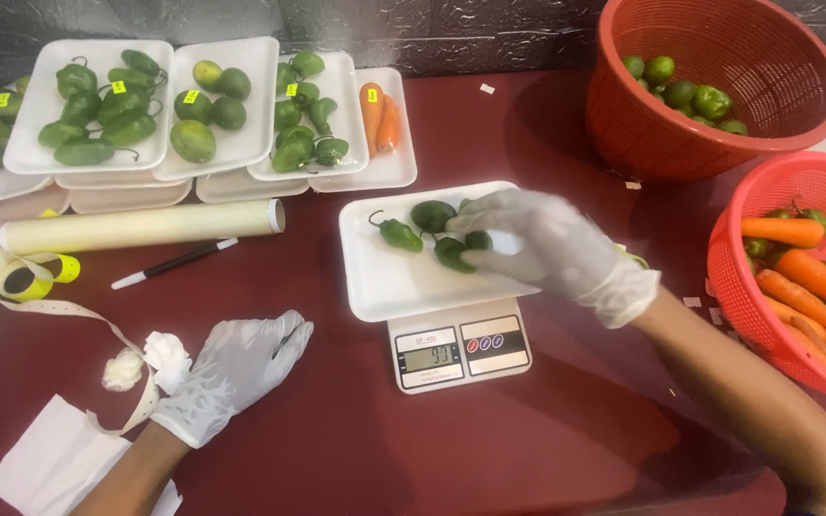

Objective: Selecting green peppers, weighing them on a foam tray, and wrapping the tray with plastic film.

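- head view: the right hand (pixel 552 250), in a thin white glove, hovers over the white foam tray (pixel 384 277) on the small digital scale (pixel 459 349), which sits near the middle of the dark red worktop (pixel 528 440). its fingertips curl around the green peppers (pixel 432 234) lying at the far side of the tray; it's blurred, so i cannot tell whether it grips one or only touches them.
- head view: the left hand (pixel 236 373), also gloved, lies flat and released on the worktop near the front left edge, holding nothing, just beside a strip of label tape (pixel 69 311) and some crumpled paper (pixel 145 358).
- to do this well, i'd judge the right hand should come off the tray before the display is read, since any touch skews the weight.
- peppers spread level, not hanging over the rim, would sit steadier.
- filled trays (pixel 88 105) line the far left edge; the red baskets (pixel 719 86) of limes and carrots stand at the right edge.
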